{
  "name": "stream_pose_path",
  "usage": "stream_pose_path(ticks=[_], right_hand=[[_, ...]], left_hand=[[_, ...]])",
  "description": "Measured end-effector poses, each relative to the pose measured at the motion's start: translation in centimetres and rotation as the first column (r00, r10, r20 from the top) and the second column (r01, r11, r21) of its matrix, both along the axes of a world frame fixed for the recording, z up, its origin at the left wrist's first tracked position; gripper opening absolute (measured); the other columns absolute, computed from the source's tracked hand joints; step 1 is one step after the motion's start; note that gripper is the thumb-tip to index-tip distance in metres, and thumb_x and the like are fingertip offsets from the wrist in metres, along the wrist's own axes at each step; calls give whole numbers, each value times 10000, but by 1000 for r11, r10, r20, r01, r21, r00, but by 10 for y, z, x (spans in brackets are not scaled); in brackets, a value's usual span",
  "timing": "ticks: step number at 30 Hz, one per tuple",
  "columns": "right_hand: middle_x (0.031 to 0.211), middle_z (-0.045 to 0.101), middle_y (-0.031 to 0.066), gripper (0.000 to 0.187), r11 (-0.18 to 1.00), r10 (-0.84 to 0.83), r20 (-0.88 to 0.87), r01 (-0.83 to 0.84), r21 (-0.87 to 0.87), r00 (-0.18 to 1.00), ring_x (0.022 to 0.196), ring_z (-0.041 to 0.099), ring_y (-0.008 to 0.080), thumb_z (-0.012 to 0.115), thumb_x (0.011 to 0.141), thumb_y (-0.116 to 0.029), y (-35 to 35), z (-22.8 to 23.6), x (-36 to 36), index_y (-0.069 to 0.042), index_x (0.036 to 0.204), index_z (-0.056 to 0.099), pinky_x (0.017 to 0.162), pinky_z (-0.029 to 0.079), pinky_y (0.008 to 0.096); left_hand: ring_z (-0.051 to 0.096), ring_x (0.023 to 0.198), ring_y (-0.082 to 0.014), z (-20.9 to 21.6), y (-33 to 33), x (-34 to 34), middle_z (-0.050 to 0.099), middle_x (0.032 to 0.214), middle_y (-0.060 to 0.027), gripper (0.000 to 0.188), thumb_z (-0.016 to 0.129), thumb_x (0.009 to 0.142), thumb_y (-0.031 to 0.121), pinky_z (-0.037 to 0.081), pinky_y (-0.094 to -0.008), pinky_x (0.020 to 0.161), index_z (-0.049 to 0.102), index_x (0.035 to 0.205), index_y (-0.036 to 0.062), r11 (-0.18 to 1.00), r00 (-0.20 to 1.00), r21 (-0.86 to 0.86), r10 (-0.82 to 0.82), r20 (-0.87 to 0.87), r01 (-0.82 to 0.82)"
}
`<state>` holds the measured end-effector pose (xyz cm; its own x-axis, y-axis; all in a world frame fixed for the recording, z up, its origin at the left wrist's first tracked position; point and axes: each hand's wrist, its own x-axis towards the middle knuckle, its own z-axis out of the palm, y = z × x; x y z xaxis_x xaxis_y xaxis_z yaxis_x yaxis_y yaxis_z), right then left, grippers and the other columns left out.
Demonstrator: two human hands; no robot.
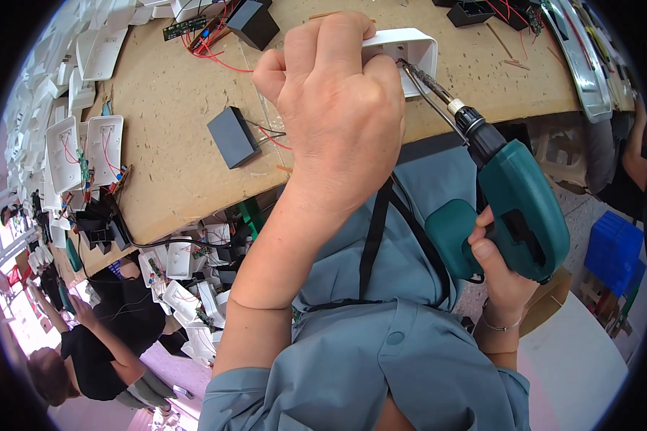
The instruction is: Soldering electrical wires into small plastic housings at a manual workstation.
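My left hand (341, 108) is closed on a white plastic housing (418, 44), its open side tilted toward me above the workbench. The fingers curl over the rim, and the back of the hand hides much of the part. My right hand (502, 276) grips the handle of a green soldering gun (525, 205). Its dark tip and a thin metal guide tube reach into the housing, close to a small spot on the inner wall. Whether the tip touches that wall is hard to tell. A dark grey box (233, 138) with red and black wires lies left of my left wrist.
Another black box (253, 23) and a green circuit board (184, 29) with red wires lie at the bench's far side. White housings (102, 54) pile up on the left. A clear tray (576, 61) stands far right. A co-worker (93, 345) sits at lower left.
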<state>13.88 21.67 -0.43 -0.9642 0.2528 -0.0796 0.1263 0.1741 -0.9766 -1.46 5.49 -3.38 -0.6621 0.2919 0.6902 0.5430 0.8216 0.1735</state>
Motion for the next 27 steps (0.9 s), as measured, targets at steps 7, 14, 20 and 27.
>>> stream_pose_path(ticks=[7,14,20,27], right_hand=[[835,620,96,371,992,-84,-21,81,-95,996,717,589,137,712,672,32,-7,6,-4,39,1017,575,629,499,256],[853,625,107,391,996,-63,27,65,-56,998,724,588,139,707,677,31,-6,6,0,39,1043,569,653,497,263],[810,624,86,402,994,-79,-19,78,-81,997,722,587,142,698,692,11,-10,8,-3,40,1067,557,663,490,272],[920,600,132,477,999,-27,-3,27,-32,1000,724,575,146,676,708,-31,-8,9,-2,47,1141,492,667,475,266]], left_hand=[[492,894,-225,-1,0,-1,557,954,-30,67,667,622,117,287,-362,782,668,680,84,1000,1000,1,-4,-2,4],[461,899,-230,-1,3,-1,525,927,-73,61,579,552,69,274,-382,738,545,562,20,998,999,48,-33,-33,34],[487,903,-221,2,2,1,560,954,-24,58,663,628,119,284,-358,794,670,676,88,1000,999,-7,23,32,-23],[482,903,-221,2,2,1,559,956,-24,55,661,625,119,285,-354,785,667,666,83,1000,1000,-5,22,22,-22]])
